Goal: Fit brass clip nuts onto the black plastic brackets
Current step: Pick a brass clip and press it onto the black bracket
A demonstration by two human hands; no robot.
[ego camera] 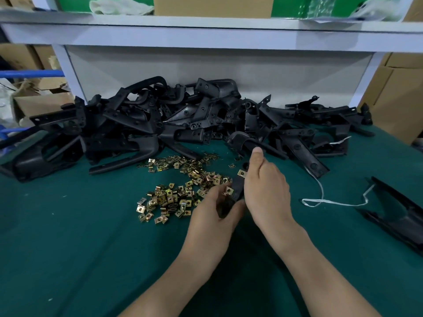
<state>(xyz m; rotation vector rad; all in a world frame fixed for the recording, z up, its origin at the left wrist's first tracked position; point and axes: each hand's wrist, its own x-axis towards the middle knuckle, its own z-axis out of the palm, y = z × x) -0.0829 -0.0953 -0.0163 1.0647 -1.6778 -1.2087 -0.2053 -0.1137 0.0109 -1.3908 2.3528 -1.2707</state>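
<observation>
The left hand [212,210] and right hand [267,191], reaching in from the bottom edge, meet close together over the green cloth [91,248]. Both have their fingers curled round one black bracket [238,189], held slanting between them. A clip nut [242,173] sits on its far end. A second brass piece at the left fingertips may be seated on it too (blur hides the join). Loose clip nuts [174,191] lie scattered just left of the hands. Behind them a heap of brackets [183,120] stretches below the white shelf [206,33]. A white string [320,202] trails off to the right.
</observation>
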